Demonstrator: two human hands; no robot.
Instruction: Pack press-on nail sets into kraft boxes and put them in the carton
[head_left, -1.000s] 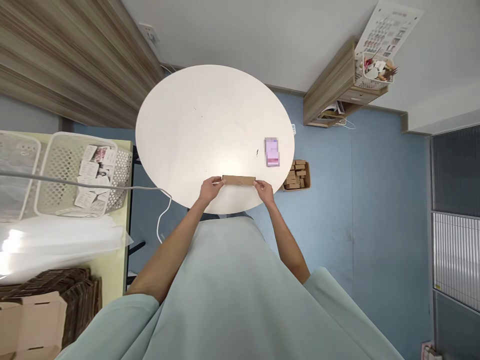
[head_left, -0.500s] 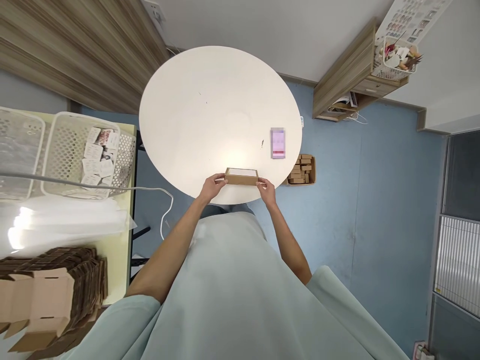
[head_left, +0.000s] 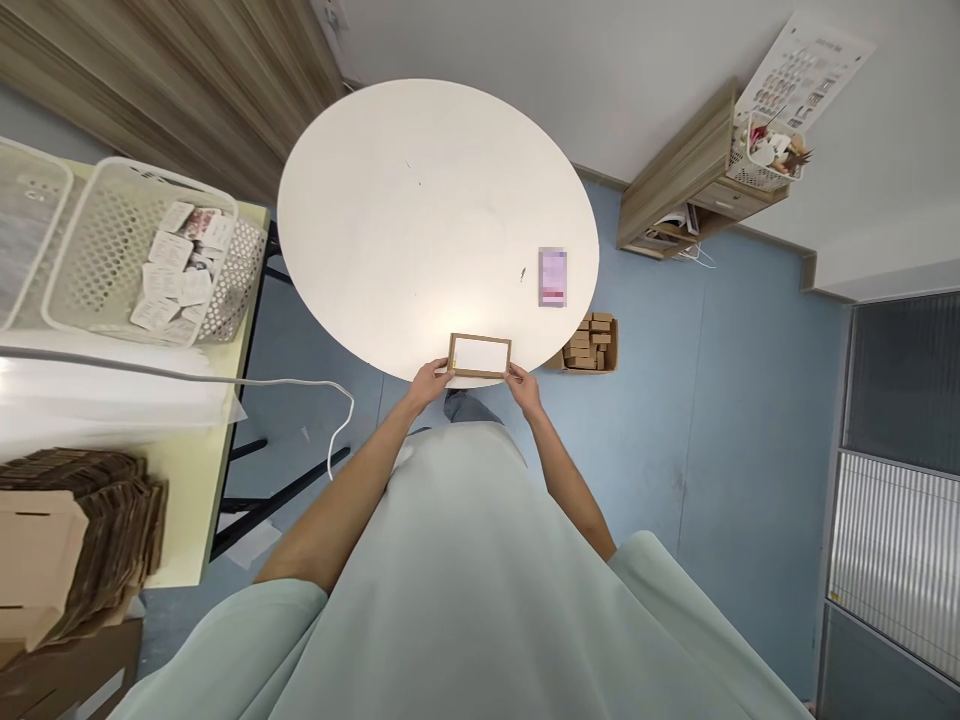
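A small brown cardboard box (head_left: 481, 374) with a white label or panel on its upper face is held at the near edge of the round white table (head_left: 420, 230). My left hand (head_left: 430, 382) grips its left end, thumb toward me. At the right end, the fingers of my right hand (head_left: 523, 386) pinch the box's corner. The white face is turned up toward me, with a small yellow mark at its lower left. Farther right on the table lies a phone-like pink rectangle (head_left: 553, 277), its picture blurred.
An open carton (head_left: 612, 345) of small brown boxes stands on the floor right of the table. To the left, a yellowish side table (head_left: 184, 530) bears a white basket (head_left: 79, 250) of white packets and stacked flat cardboard (head_left: 97, 530). A white cable (head_left: 300, 382) hangs beside it.
The box has tilted so that more of its white face shows and less of its near side. Both hands keep hold of its ends. My view has shifted slightly.
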